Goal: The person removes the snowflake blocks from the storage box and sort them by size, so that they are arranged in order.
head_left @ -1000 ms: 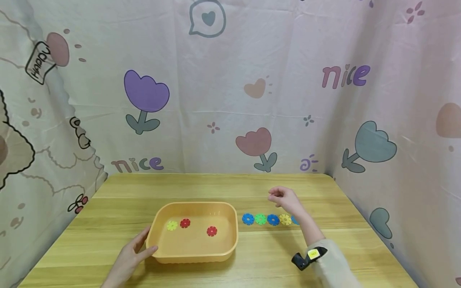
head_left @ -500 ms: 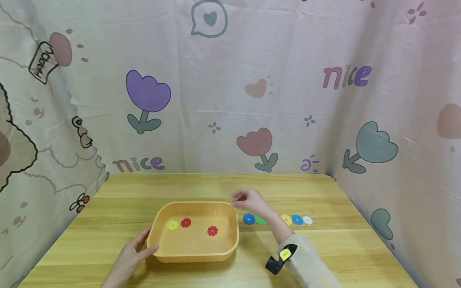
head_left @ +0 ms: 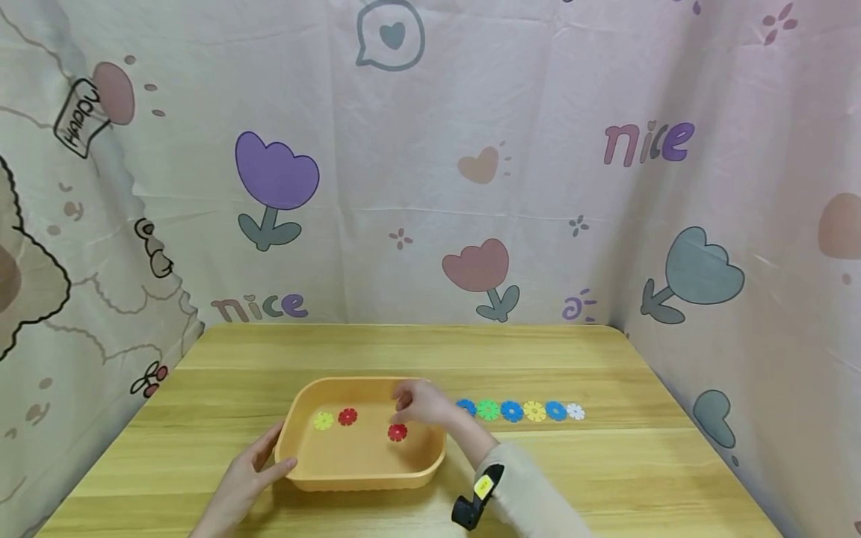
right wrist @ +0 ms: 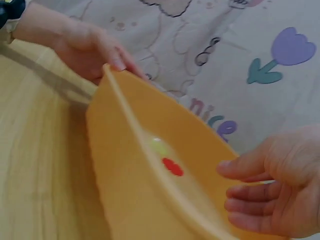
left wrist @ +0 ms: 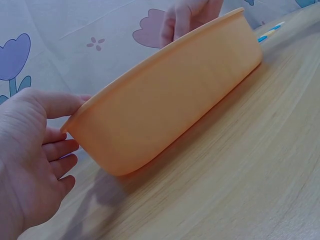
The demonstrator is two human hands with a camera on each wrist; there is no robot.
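Note:
A yellow-orange plastic basin [head_left: 363, 477] stands on the table. My left hand [head_left: 245, 478] grips its left end, thumb over the rim and fingers outside, as the left wrist view shows too [left wrist: 37, 155]. Inside lie a yellow snowflake disc [head_left: 323, 421], a red snowflake disc [head_left: 347, 417] and, further right, a second red disc [head_left: 397, 433]. Just over that second disc hovers my right hand [head_left: 427, 403], reaching across the right rim. In the right wrist view its loosely bent fingers [right wrist: 252, 206] hold nothing, with the thumb apart from them.
Right of the basin runs a row of snowflake discs: blue, green [head_left: 488, 409], blue [head_left: 512, 411], yellow [head_left: 534, 411], blue [head_left: 555, 410] and a white one [head_left: 575, 412] at the end. A printed curtain [head_left: 403, 187] hangs behind the wooden table [head_left: 639, 463].
My right hand has moved left from above the row of discs into the space over the basin. The left hand keeps its grip on the basin, which stays in place.

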